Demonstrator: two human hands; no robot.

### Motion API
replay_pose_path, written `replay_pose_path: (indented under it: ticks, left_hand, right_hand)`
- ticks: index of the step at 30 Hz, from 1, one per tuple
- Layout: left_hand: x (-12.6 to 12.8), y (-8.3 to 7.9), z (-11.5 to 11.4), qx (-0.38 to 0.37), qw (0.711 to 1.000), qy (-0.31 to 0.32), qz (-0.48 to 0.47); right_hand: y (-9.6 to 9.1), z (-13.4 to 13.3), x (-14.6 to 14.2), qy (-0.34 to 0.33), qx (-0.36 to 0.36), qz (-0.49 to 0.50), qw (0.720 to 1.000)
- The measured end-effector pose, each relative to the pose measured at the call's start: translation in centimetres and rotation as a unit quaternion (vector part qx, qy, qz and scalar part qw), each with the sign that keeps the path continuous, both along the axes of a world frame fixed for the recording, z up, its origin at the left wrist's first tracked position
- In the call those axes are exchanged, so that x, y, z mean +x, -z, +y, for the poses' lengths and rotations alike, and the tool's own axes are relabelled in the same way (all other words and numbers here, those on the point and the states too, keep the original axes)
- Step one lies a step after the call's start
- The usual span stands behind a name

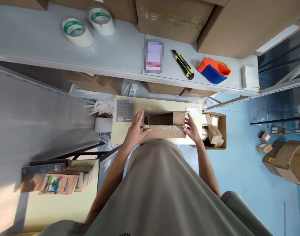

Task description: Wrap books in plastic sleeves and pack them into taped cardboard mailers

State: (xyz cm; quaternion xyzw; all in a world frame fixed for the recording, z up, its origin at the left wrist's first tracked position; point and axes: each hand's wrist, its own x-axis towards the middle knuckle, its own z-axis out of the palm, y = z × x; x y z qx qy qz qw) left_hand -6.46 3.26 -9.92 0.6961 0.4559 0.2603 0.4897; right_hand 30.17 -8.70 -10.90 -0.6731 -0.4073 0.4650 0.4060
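1. Box: small open-topped brown cardboard box [164, 124] w/ clear tape over its near side, sits on the pale yellow counter [162, 105], roughly mid-counter, right in front of the person's torso.
2. Left hand [135, 130]: on the box's left end, fingers spread and curled round the corner, thumb along the taped near face. Gripping the box, not fully closed.
3. Right hand [192, 130]: on the box's right end, fingers extended and slightly apart, pressed to the side. Holds the box between both hands.
4. Grey rectangular card w/ printed text [125, 110] lies flat on the counter just left of the box, near the left hand, not touching it as far as visible.
5. Small white slip [192, 111] on the counter at the box's far right corner.
6. Grey shelf [41, 42] beyond the counter carries two rolls of white tape w/ green-printed cores [77, 31], a blurred-out rectangle, a yellow-and-black utility knife [183, 64], an orange-and-blue tape dispenser [213, 70].
7. Large brown cartons [174, 18] stand at the back of the shelf.
8. Open carton of small brown parcels [214, 131] on the blue floor just right of the counter; more small boxes lie further right.
9. Stack of colourful books [56, 180] on a second yellow surface, lower left, well apart from the hands.
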Motion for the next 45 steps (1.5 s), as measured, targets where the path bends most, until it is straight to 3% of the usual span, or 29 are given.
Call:
replay_pose_path:
  ticks: [7,15,20,26,32,35,37,40,42,45]
  left_hand:
    - [0.1,0.0,1.5,0.049,0.999,-0.002,0.008]
    - [0.5,1.1,1.3,0.078,0.996,0.002,0.047]
    - [0.4,2.1,0.8,0.088,0.995,-0.005,0.051]
    - [1.1,2.5,-0.2,0.052,0.997,-0.060,0.023]
    - [2.3,3.5,-1.0,-0.080,0.985,-0.147,-0.051]
    - [2.0,3.8,-0.8,-0.108,0.977,-0.171,-0.066]
    - [1.8,3.0,-0.2,-0.069,0.985,-0.156,-0.029]
    - [2.6,-0.1,2.0,0.084,0.989,-0.113,0.053]
    - [4.8,-3.0,4.1,0.179,0.978,-0.080,0.063]
    - [10.5,-7.5,7.1,0.257,0.966,-0.022,0.020]
  right_hand:
    - [-0.5,1.2,-1.1,0.076,0.069,-0.110,0.989]
    - [-1.2,1.0,-1.8,0.088,0.059,-0.122,0.987]
    - [-0.6,0.5,-1.6,0.078,0.062,-0.124,0.987]
    - [1.7,0.4,-1.5,0.101,0.049,-0.076,0.991]
    - [3.1,1.0,-1.9,0.131,0.057,-0.068,0.987]
    - [3.1,0.9,-1.9,0.128,0.059,-0.041,0.989]
    - [2.5,0.9,-1.3,0.102,0.062,-0.034,0.992]
    - [0.0,2.1,1.1,0.045,0.106,-0.086,0.990]
    - [-2.7,4.0,3.7,0.023,0.156,-0.166,0.973]
    - [-7.5,8.3,8.1,0.028,0.216,-0.302,0.928]
